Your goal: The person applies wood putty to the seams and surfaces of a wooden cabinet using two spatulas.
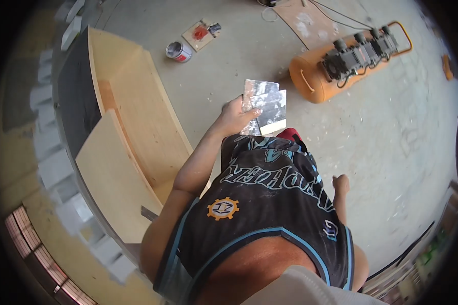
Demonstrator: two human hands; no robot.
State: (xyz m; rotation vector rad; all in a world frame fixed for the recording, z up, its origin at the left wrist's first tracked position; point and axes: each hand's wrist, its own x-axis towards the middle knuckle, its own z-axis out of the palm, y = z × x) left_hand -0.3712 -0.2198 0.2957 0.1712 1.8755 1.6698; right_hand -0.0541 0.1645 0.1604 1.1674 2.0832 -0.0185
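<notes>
My left hand (234,118) is closed around two flat, rectangular putty scrapers (272,108), thumb on top. They overlap, and their dark faces are smeared with white; the front one has a pale strip along its lower edge. Both are held in front of my body, above the concrete floor. My right hand (342,184) hangs low at my other side with its fingers curled in. No object shows in it, and it touches nothing that I can see.
To the left stands an open plywood box (152,96) with a dark outer side. Ahead on the floor are an open can (178,52) and a small board (192,36) with a red smear. An orange air compressor (310,76) lies ahead right, with a stained brown sheet (320,38) behind it.
</notes>
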